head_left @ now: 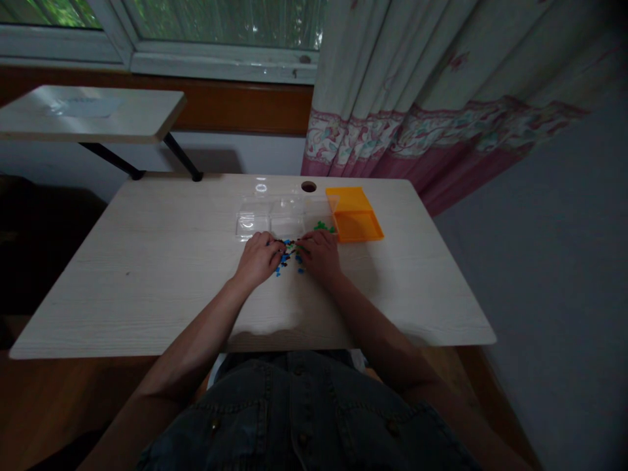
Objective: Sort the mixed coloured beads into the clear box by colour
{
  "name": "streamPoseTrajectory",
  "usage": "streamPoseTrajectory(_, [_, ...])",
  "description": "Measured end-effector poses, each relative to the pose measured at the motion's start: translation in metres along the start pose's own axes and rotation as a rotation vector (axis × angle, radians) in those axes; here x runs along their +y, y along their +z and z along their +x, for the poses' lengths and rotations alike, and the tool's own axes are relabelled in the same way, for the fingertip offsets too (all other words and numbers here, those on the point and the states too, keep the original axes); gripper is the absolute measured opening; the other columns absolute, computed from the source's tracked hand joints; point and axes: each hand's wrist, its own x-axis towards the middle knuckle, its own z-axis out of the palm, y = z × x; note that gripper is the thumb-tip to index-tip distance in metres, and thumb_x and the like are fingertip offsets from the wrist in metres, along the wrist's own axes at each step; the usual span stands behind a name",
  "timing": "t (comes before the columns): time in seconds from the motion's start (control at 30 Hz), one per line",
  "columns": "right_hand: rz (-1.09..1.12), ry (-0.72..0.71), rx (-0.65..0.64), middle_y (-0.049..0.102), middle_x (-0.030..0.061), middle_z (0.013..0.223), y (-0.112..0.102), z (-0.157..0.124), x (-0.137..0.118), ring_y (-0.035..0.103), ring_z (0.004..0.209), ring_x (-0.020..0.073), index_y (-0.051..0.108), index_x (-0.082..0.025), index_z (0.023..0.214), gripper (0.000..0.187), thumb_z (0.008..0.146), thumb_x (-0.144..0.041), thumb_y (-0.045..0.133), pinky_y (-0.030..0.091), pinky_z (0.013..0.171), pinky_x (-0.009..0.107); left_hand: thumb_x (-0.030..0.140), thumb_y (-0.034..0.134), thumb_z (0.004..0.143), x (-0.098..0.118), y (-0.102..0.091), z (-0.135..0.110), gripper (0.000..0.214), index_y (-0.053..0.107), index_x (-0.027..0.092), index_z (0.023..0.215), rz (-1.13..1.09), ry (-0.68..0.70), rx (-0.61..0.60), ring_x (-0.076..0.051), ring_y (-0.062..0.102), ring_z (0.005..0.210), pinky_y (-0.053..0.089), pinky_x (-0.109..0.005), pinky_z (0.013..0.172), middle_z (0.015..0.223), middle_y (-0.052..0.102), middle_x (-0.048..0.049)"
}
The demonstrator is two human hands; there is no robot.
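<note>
A small heap of tiny coloured pieces (289, 254), blue, black, red and green, lies on the pale wooden table (161, 261). My left hand (258, 258) rests at the heap's left side, fingers curled in on the pieces. My right hand (321, 252) rests at its right side, fingers bent and pinching among them. What either hand holds is too small to make out. Just behind the hands stands a clear plastic box with compartments (277, 219); a few green pieces (324, 227) lie in its right compartment. Its orange lid (354, 214) lies open to the right.
A round cable hole (309, 186) sits at the table's far edge. A second small table (91, 112) stands behind on the left under a window. A flowered curtain (441, 111) hangs at the right.
</note>
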Motion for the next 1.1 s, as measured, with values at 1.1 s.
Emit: streamPoseTrajectory(1.1, [0.017,0.246,0.261,0.067,0.0072,0.096,-0.013,0.01,0.023,0.053,0.1,0.0238,0.075,-0.022,0.093,0.02,0.092,-0.032,0.058,0.038,0.093,0.04,0.034,0.063,0.088,0.005,0.012,0.01,0.02,0.071,0.021,0.102,0.051,-0.082,0.005,-0.028,0.052,0.097,0.042,-0.04,0.081,0.097,0.059,-0.0094])
